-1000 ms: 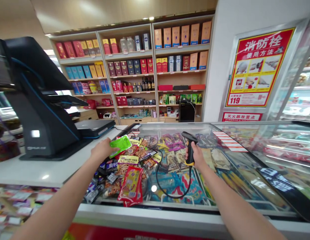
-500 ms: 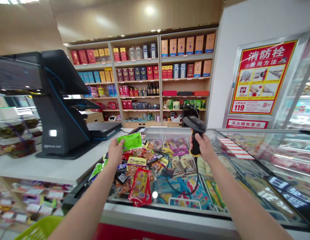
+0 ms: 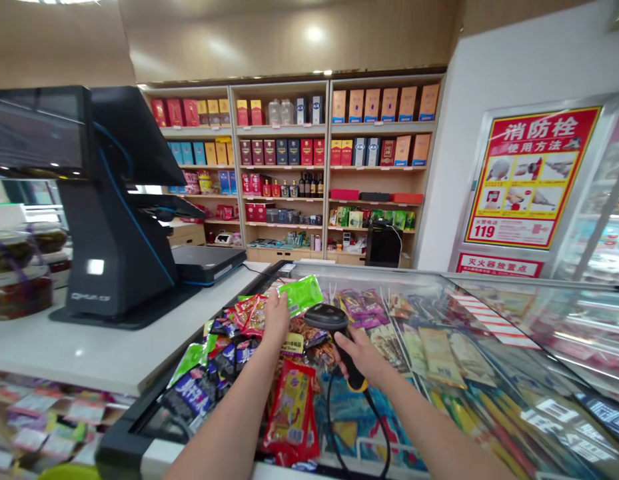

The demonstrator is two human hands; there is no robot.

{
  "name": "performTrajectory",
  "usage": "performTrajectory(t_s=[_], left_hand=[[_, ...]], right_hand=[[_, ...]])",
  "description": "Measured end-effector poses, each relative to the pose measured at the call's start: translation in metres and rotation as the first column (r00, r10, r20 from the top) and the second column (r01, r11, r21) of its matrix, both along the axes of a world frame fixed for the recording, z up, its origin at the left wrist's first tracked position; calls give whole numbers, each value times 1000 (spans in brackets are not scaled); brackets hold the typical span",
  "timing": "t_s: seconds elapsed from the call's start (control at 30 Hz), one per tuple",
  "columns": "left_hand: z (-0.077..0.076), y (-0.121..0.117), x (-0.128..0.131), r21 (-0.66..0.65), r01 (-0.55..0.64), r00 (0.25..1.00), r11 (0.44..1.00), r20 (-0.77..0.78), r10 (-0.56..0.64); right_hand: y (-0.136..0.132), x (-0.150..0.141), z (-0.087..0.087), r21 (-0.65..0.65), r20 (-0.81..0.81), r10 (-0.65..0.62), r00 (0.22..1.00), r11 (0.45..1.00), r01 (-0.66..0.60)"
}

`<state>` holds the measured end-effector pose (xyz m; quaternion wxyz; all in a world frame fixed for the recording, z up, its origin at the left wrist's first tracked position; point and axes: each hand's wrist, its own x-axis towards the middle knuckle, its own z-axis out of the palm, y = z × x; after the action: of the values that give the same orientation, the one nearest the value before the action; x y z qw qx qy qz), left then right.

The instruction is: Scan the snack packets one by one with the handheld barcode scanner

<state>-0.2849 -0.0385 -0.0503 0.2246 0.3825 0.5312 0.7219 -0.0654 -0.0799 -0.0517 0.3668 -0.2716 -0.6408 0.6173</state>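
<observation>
Gripped over the freezer's (image 3: pixel 116 437) heaped packets (image 3: pixel 229 357) were 1 black scanner (image 3: pixel 326 317), right hand (image 3: pixel 354 350), and 1 green packet (image 3: pixel 303 293), left hand (image 3: pixel 276 313).
From where I stood, a brushing left forearm (image 3: pixel 239 407) could have scattered the heaped packets; swinging the scanner could have snagged its cable (image 3: pixel 328 410).

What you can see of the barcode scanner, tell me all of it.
The barcode scanner is a black handheld unit, seemingly plastic, with a broad rounded head atop a slim handle trimmed in yellow at its lower end. The right hand grips the handle. The scanner is held over the glass-topped display case, its head pointing left towards the green packet; whether they touch is unclear. A black cable runs from the handle's base and loops downward. No beam shows.
</observation>
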Motion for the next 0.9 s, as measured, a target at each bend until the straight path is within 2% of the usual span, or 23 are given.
performTrajectory(t_s=[0.23,0.5,0.67,0.9], left_hand=[[5,-4,15,70,21,999,997,23,-22],[18,-14,23,71,48,998,996,43,-51],[16,-15,23,71,99,991,992,78,-105],[4,-6,12,23,-36,999,999,-32,37]], right_hand=[[-7,2,2,-10,18,-3,1000,1000,3],[-10,2,4,-12,31,16,999,1000,-16],[-6,2,2,7,26,7,1000,1000,-8],[-5,1,0,17,33,18,999,1000,-18]])
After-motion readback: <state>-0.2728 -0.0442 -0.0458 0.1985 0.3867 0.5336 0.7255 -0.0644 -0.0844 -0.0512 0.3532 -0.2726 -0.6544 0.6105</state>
